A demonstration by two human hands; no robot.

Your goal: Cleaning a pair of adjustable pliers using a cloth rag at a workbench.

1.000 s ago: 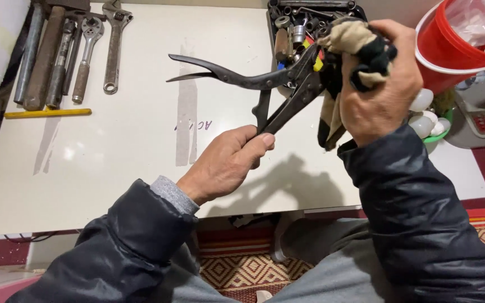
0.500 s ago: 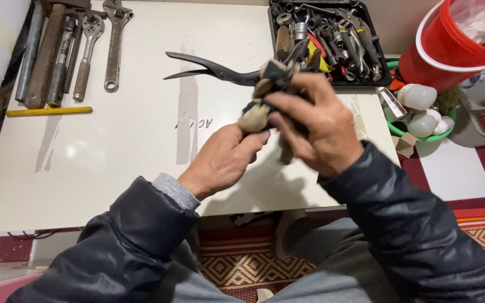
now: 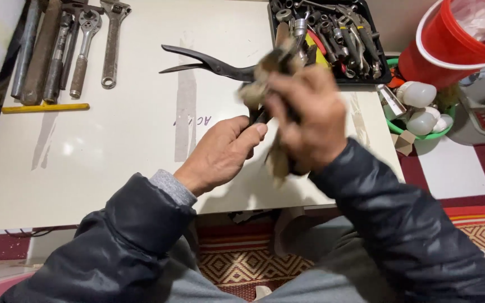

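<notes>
Lowered from beside the red bucket point(image 3: 450, 50), the right hand point(image 3: 304, 120) now rubs a tan rag point(image 3: 268, 76) along the black snips point(image 3: 214, 64) above the white table point(image 3: 113, 157). Its fingers clench the rag; the left hand point(image 3: 220, 154) grips the snips' handle, blades pointing left toward the wrenches point(image 3: 79, 50)

White worktable over tiled and patterned floor

Pale white tabletop point(image 3: 102, 168) fills most of view, smudged grey streaks near centre, soft even light with a faint glare patch at 9 o'clock. Row of long wrenches and bars point(image 3: 57, 50) at 11 o'clock, yellow pencil point(image 3: 45, 108) just below them. Black tray of sockets and spanners point(image 3: 360, 50) at 1 o'clock. Red bucket with white rim point(image 3: 450, 45) at 2 o'clock, green bowl of white bulbs point(image 3: 422, 115) just beside it. Red and white checked floor tiles point(image 3: 478, 168) at 3 o'clock, brown diamond-pattern rug point(image 3: 237, 264) at 6 o'clock under the table edge
</notes>
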